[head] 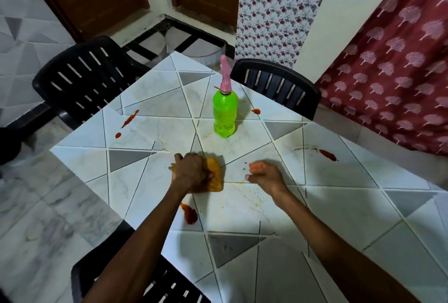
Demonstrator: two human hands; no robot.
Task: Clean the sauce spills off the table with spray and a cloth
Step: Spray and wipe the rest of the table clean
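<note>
My left hand (192,171) grips an orange cloth (214,178) and holds it down on the tiled table (339,205) near its middle. My right hand (265,174) hovers just right of the cloth, fingers loosely curled, holding nothing. A green spray bottle (224,111) with a pink nozzle stands upright behind the hands. Red sauce spills lie on the table: a blot near my left forearm (190,214), a streak at the left (129,118), a streak at the right (327,155), and a small spot by the bottle (255,111). A faint yellowish smear (247,193) lies under my right wrist.
Black plastic chairs stand at the far left (80,80), the far right corner (278,82) and the near edge (150,285) of the table. A dark red patterned curtain (392,72) hangs at the right. Tiled floor lies to the left.
</note>
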